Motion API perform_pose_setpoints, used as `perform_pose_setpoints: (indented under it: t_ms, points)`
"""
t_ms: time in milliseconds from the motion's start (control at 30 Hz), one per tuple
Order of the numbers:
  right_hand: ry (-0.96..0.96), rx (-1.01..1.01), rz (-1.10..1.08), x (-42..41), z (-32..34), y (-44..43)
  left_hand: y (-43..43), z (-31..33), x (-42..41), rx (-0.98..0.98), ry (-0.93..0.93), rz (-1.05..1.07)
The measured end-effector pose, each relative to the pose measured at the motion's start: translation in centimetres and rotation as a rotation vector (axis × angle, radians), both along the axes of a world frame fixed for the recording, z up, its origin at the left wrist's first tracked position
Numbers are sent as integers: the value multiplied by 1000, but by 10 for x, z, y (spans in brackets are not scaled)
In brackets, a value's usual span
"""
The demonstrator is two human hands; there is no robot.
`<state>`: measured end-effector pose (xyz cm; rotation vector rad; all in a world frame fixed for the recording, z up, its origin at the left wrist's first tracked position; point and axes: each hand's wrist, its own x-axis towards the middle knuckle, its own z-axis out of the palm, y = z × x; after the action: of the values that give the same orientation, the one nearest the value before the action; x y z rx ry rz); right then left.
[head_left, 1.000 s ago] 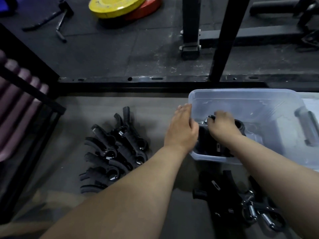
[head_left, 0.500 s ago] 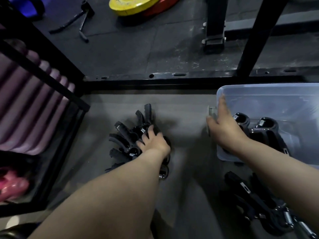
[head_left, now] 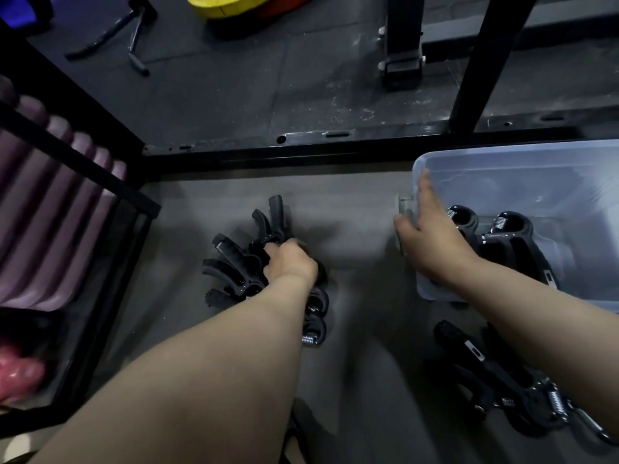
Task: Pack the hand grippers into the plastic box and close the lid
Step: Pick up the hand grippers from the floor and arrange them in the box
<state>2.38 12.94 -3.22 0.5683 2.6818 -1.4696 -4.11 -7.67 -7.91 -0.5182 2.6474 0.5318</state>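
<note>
The left hand point(head_left: 289, 262) is gripping the hand grippers point(head_left: 234, 261) piled on the floor point(head_left: 361, 202). The right hand point(head_left: 432, 242), fingers straight, is steadying the plastic box point(head_left: 522, 175) rim. The grippers appear rigid, moderately heavy and tangle-prone: grasp the handles.

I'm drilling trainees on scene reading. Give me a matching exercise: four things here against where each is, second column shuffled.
1 left hand
2 right hand
3 yellow plate
4 packed grippers

A on the plastic box wall
B far floor, top edge
C inside the box
D gripping the floor pile

Pairs: 1-D, 2-A, 3-B, 4-C
</note>
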Motion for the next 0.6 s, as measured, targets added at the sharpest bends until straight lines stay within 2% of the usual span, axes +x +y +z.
perform_pose_setpoints:
  t_ms: [100, 200, 267, 367, 467, 533, 600]
  points:
    - [-2, 6, 1, 0, 2, 0, 15, 9, -2, 127, -11, -37]
    - [-9, 5, 12, 0, 1, 0, 29, 22, -6, 226, -62, -197]
    - [-10, 5, 24, 0, 0, 1, 32, 29, -8, 336, -28, -209]
    - [-12, -2, 51, 1, 1, 3, 37, 41, -7, 513, 72, -52]
    - [-41, 38, 81, 0, 4, 5, 45, 57, -8, 598, 229, 207]
    - [-58, 31, 86, -1, 2, 7, 50, 71, -8, 714, 354, 376]
    - [-62, 5, 118, 0, 1, 10, 52, 86, -7, 725, 516, 476]
